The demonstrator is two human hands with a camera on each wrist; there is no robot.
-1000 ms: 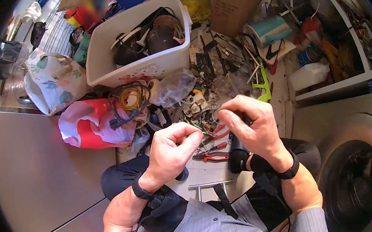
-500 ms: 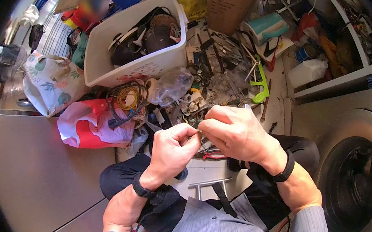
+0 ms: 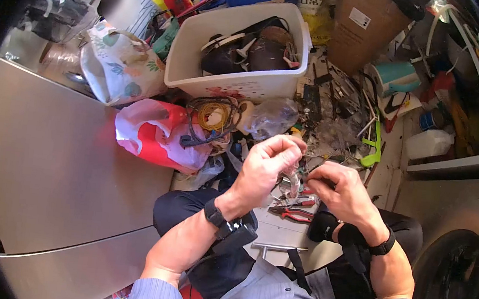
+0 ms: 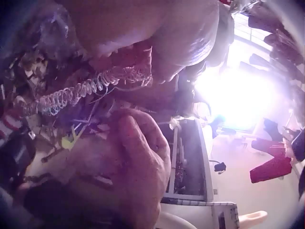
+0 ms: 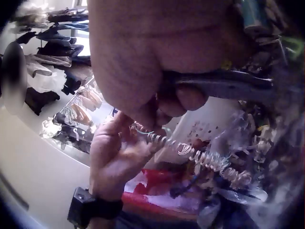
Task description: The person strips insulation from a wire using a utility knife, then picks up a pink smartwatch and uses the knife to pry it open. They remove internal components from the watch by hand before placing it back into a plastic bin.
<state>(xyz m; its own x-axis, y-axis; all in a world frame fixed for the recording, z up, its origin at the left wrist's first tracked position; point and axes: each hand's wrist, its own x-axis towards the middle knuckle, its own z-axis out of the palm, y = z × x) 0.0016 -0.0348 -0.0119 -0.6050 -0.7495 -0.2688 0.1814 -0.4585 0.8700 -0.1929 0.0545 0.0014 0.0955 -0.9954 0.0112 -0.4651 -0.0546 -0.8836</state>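
My left hand [image 3: 263,169] pinches the end of a coiled wire [image 3: 293,184] between thumb and fingertips. The coil dangles in loose spiral turns, and a thin greenish strand stands off near the pinched end. The right wrist view shows the coiled wire [image 5: 209,160] stretching away from the left fingertips. My right hand [image 3: 343,192] is a short way to the right, its fingers curled round a dark grey, slim tool [image 5: 228,86]. One end of that tool sticks out of the fist; its kind is hidden by the hand. Red-handled pliers [image 3: 294,214] lie on the floor below the hands.
A white bin [image 3: 235,82] holding dark items stands ahead, with a red and white plastic bag [image 3: 159,135] in front. Scraps and tools [image 3: 338,101] litter the floor. A bright green tool [image 3: 374,146] lies right of them. A washing machine [image 3: 458,231] borders the right.
Half a second ago the hands met at the fingertips; now they are apart, the left raised with the coiled wire showing below it. The head view has turned left.
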